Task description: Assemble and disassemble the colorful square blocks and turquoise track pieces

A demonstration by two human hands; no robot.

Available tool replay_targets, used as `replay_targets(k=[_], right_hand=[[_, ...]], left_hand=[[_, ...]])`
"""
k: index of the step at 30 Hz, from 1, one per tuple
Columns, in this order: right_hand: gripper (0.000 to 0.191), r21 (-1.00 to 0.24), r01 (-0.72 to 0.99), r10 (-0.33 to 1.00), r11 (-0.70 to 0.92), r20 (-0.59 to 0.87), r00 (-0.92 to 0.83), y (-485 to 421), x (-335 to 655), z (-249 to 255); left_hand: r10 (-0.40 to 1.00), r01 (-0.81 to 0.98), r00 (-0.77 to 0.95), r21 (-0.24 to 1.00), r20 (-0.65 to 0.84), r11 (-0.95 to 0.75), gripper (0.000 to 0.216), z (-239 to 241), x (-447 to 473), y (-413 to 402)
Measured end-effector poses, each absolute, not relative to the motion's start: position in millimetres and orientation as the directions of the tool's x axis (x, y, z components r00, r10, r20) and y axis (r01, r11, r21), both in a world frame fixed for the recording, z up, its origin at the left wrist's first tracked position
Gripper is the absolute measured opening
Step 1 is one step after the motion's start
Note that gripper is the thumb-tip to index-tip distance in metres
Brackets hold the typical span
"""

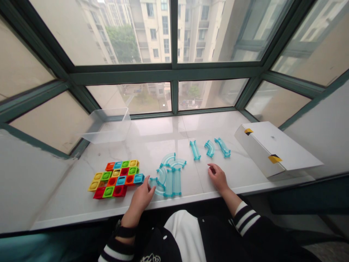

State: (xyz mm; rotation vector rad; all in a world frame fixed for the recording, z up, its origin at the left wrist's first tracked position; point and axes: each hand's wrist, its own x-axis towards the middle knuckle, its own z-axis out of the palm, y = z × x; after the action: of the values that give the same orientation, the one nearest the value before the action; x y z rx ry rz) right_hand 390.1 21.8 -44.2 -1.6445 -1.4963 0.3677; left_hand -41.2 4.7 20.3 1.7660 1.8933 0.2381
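Observation:
My left hand (142,195) is at the front left, between the coloured blocks and a group of clear blue track pieces. Its thumb and index finger are apart, close to the end of a curved track piece (160,185); whether they touch it I cannot tell. Straight track pieces (172,182) lie side by side in that group, with curved ones (168,159) behind. My right hand (218,177) hovers low over the sill, fingers loosely bent, holding nothing. Beyond it lie a straight track (195,150), a short curve (209,149) and a slightly bent piece (223,147).
Rows of red, yellow, green and blue square blocks (117,179) lie at the left. A clear plastic bin (109,137) stands behind them by the window. A white box (275,145) with yellow-black tabs occupies the right. The white sill's front edge (81,214) runs before me.

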Motion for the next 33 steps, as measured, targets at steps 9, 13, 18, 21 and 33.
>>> replay_targets(k=[9,13,18,21,33], right_hand=[[0.025,-0.684,0.721,0.931,0.111,0.325,0.165,22.1,387.6,-42.2],[0.026,-0.672,0.731,0.933,0.119,0.327,0.149,19.3,387.0,-41.9],[0.026,-0.711,0.684,0.967,0.162,0.252,0.033,20.4,366.8,-31.1],[0.024,-0.745,0.631,0.976,0.215,0.154,-0.151,30.6,340.7,-17.4],[0.052,-0.578,0.804,0.986,0.138,0.005,-0.165,68.5,256.3,4.3]], left_hand=[[0.996,0.766,0.072,0.636,0.062,-0.095,0.050,29.3,-32.6,6.1],[0.961,0.717,0.185,0.641,0.204,-0.274,0.040,27.2,-22.2,6.5],[0.929,0.710,0.266,0.600,0.257,-0.369,0.043,13.8,-12.9,7.3],[0.912,0.699,0.314,0.587,0.262,-0.409,0.048,3.1,-12.0,10.9],[0.891,0.706,0.385,0.545,0.241,-0.453,0.055,-4.6,-3.8,7.5]])
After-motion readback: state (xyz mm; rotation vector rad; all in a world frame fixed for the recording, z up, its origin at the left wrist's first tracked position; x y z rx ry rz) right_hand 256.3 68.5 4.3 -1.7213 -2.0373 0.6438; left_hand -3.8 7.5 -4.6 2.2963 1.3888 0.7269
